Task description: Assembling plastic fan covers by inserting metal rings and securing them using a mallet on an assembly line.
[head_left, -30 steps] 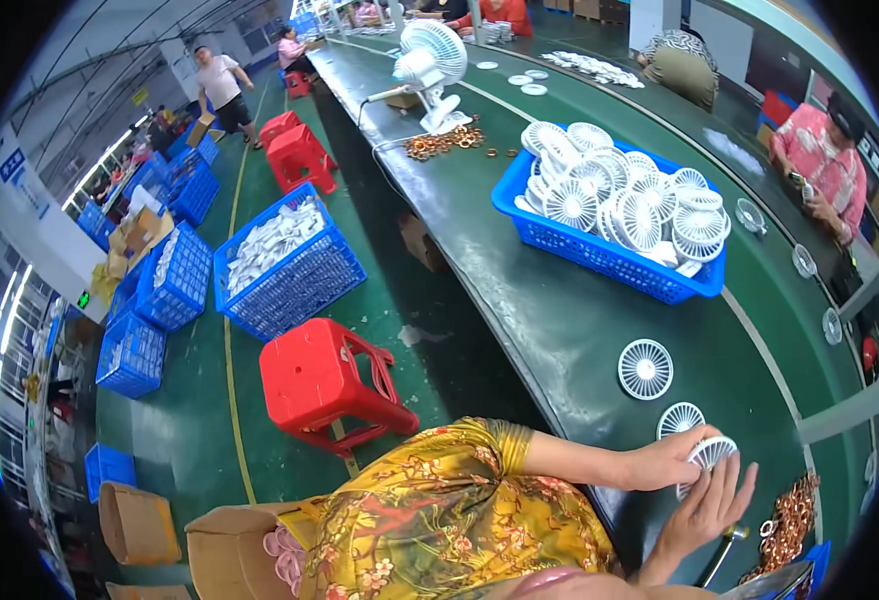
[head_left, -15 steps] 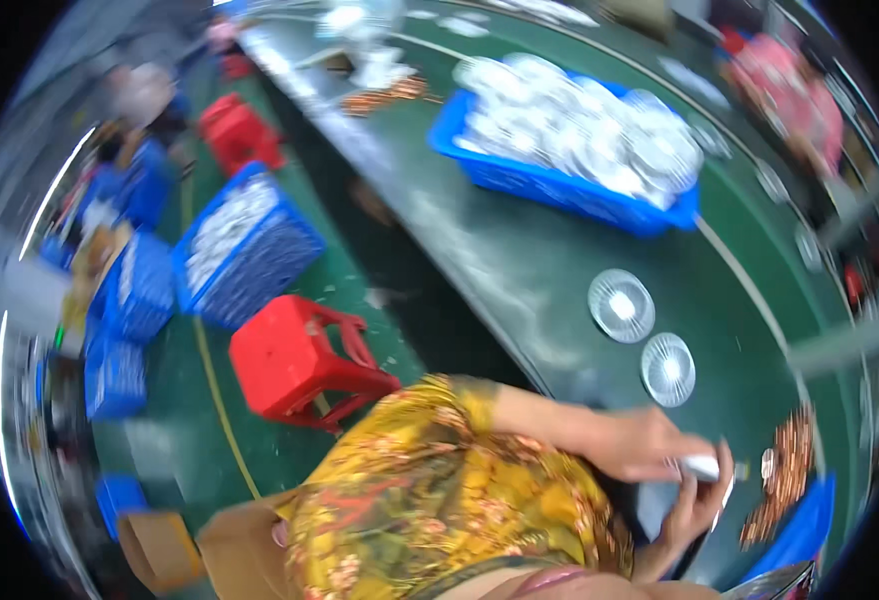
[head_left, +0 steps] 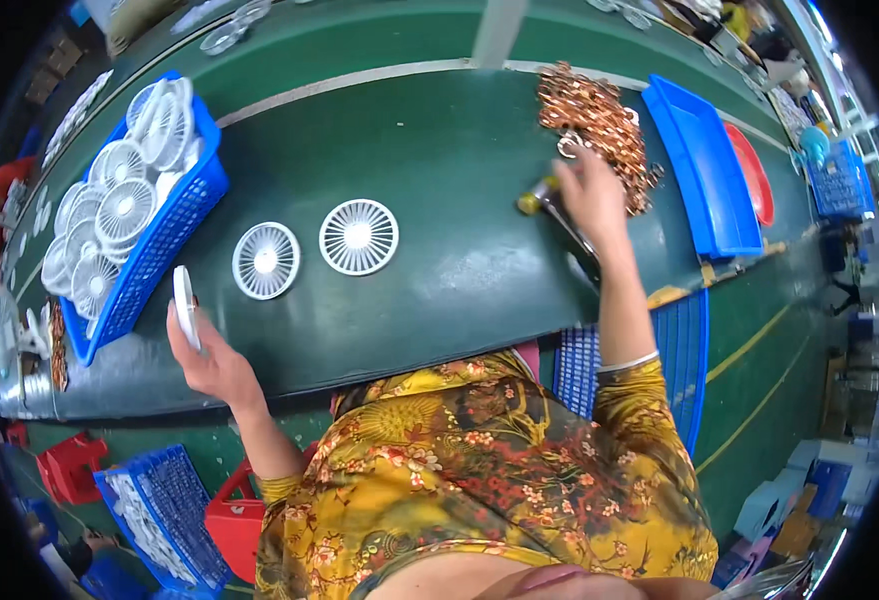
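My left hand (head_left: 209, 360) grips a round white slotted cover (head_left: 186, 308), held edge-on beside the blue basket of similar covers. Two more slotted covers, one on the left (head_left: 266, 260) and one on the right (head_left: 359, 237), lie flat on the green table. Over at the right, my right hand (head_left: 594, 195) is at the edge of a pile of small copper-coloured metal pieces (head_left: 599, 115). Its thumb stands apart from the fingers, close to a pale ring-shaped piece (head_left: 567, 145). Beside this hand lies a dark stick-like tool with a yellowish end (head_left: 531, 203), partly hidden.
A blue basket (head_left: 154, 265) heaped with white covers stands at the left. Right of the copper pile are a blue tray (head_left: 704, 185) and a red dish (head_left: 751, 175). Below the table edge sit red stools (head_left: 234, 520) and blue crates (head_left: 164, 510).
The view has swung round to the right. My hands, together on a white piece before, are now wide apart: the left by the basket with a cover, the right at the copper pile.
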The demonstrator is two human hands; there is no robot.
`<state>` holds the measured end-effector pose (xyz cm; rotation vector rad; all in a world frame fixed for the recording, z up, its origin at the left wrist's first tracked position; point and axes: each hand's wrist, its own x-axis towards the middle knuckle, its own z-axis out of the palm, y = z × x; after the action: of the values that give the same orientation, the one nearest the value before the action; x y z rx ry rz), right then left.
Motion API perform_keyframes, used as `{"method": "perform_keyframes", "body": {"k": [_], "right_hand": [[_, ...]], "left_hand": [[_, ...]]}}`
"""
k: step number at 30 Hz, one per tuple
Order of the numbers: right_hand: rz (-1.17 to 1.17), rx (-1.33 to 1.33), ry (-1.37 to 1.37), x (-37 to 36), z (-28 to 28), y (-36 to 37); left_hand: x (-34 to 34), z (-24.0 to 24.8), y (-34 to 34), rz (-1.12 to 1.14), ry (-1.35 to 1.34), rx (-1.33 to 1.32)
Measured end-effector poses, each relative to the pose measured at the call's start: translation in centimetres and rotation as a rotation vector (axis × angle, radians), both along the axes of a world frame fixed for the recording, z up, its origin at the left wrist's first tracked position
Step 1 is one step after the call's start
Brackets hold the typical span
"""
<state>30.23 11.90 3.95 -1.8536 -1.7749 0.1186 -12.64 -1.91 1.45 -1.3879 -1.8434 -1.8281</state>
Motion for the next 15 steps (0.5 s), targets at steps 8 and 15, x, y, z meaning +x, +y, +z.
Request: {"method": "perform_keyframes", "body": {"k": [8, 15], "right_hand": [[0.12, 0.082, -0.199, 5.4, -1.4, 3.6], [-0.054, 0.031, -0.265, 9.9, -3.1, 2.7]], "left_hand": [[-0.9, 1.7, 0.0, -0.012, 0.416, -0.187], [-2.8, 8.4, 5.7, 0.314, 0.483, -0.154]]}}
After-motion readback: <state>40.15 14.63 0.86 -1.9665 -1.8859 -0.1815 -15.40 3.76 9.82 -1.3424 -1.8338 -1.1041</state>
